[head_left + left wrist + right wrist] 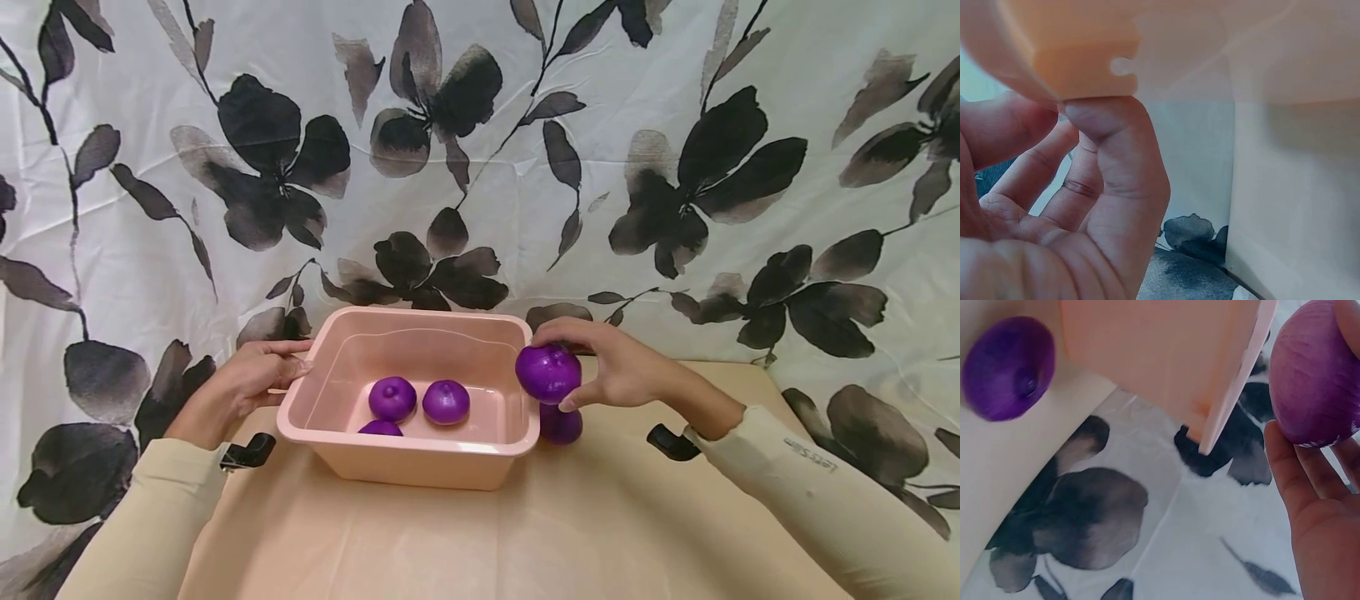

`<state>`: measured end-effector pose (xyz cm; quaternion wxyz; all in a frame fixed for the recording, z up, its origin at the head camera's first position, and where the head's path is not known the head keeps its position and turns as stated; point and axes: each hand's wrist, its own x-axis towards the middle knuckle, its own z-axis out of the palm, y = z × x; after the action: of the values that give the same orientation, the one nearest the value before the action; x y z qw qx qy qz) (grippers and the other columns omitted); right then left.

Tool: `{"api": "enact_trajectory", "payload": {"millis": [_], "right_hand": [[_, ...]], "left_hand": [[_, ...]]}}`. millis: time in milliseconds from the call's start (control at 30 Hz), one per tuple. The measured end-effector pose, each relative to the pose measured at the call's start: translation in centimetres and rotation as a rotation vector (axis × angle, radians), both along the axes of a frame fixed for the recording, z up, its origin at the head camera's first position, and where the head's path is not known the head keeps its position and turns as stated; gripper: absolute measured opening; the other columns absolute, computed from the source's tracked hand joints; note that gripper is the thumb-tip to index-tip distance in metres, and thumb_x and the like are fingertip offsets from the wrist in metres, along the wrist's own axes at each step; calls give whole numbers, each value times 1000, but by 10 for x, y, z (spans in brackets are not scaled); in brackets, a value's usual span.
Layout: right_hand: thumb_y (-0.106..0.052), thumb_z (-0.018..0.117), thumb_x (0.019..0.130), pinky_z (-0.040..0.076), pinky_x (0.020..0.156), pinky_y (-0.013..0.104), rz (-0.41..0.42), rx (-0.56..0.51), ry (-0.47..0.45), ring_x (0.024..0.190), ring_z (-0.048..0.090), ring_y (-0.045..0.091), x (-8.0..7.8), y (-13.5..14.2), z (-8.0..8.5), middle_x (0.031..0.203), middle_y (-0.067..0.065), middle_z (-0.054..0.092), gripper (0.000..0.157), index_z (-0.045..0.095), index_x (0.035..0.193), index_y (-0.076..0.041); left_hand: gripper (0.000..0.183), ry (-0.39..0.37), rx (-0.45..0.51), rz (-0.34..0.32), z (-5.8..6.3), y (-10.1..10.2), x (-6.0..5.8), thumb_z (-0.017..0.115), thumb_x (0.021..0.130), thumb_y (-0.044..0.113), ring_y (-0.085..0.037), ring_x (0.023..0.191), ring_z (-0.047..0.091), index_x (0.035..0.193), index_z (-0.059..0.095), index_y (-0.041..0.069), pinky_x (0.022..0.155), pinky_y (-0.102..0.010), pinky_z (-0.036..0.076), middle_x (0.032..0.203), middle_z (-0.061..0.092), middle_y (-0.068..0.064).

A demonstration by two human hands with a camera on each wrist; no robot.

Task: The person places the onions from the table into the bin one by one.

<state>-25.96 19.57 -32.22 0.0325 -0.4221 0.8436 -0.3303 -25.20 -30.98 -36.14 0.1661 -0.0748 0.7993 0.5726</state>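
A pink plastic tub [420, 468] stands on the table in front of me. My left hand [251, 382] grips its left rim, with a bent finger [1129, 156] under the lip in the left wrist view. Three purple onions lie inside: one at the left [392, 398], one to its right [447, 402], and one partly hidden by the front rim [380, 428]. Just over the tub's right rim, my right hand [626, 367] holds another purple onion [549, 373] between thumb and fingers. Below it, a further purple onion [561, 427] sits on the table beside the tub, partly covered.
The table [585, 525] has a plain beige cover. Behind it hangs a white cloth [540, 208] printed with dark flowers, close behind the tub. Black camera mounts sit on the left wrist [249, 452] and the right wrist [672, 442].
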Motion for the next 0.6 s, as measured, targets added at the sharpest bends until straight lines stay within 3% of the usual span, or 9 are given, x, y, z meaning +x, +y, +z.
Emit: {"api": "enact_trajectory", "payload": {"millis": [233, 600], "right_hand": [[-15, 98, 69, 55, 107, 41, 108, -5, 0, 129, 60, 25, -5, -25, 3, 139, 5, 62, 78, 62, 138, -16], [-7, 92, 66, 47, 114, 48, 220, 42, 53, 135, 56, 22, -15, -66, 5, 144, 3, 63, 79, 63, 140, -16]], "left_hand": [[67, -9, 3, 13, 0, 2, 1, 63, 102, 14, -6, 81, 71, 161, 33, 2, 77, -29, 63, 90, 70, 12], [66, -8, 9, 19, 0, 3, 0, 62, 103, 14, -5, 80, 69, 161, 34, 2, 76, -29, 63, 89, 69, 12]]}}
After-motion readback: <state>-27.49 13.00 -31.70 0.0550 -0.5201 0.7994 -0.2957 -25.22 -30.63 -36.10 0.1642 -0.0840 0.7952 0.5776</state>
